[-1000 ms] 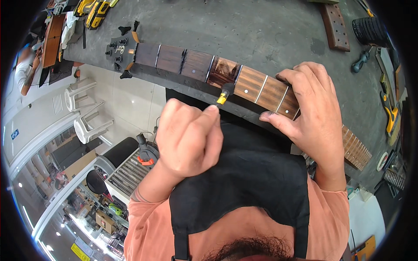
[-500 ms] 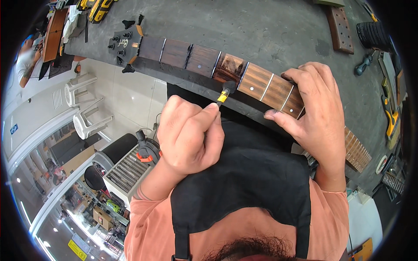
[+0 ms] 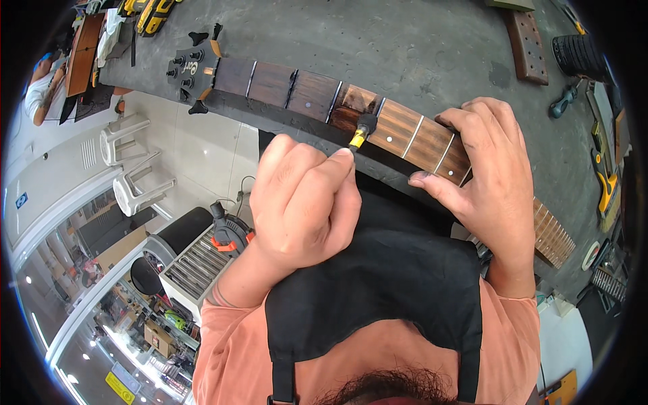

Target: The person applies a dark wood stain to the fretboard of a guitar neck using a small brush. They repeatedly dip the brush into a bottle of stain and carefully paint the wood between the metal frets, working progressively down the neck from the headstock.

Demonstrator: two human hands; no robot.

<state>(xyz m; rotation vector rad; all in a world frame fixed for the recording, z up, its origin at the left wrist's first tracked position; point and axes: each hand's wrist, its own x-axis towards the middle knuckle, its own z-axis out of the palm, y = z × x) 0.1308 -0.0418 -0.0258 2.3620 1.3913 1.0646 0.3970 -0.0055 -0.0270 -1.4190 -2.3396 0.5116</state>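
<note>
A guitar neck (image 3: pixel 314 91) lies across the workbench, its black headstock (image 3: pixel 192 69) with tuning pegs at the far left. Pinched in my left hand (image 3: pixel 304 199) is a small brush (image 3: pixel 360 135) with a dark tip and a yellow band. Its tip touches the near edge of the fretboard beside a fret. There the wood has a dark, glossy wet patch (image 3: pixel 345 118). Frets toward the headstock border dark, dull wood; those toward my right hand border paler brown wood with white dots. My right hand (image 3: pixel 489 155) grips the neck, thumb on the near edge and fingers over the far edge.
A brown block with holes (image 3: pixel 530 54), a black coil (image 3: pixel 575 54), a screwdriver (image 3: pixel 563 100) and a yellow-black hand tool (image 3: pixel 604 182) lie at the right. A yellow power tool (image 3: pixel 152 17) sits at the far left. White stools (image 3: pixel 125 138) stand beyond the bench; another person (image 3: pixel 44 91) works there.
My left hand has moved the brush slightly up and to the right, farther onto the fretboard. Part of the dark wet patch now looks lighter. My right hand stays in place.
</note>
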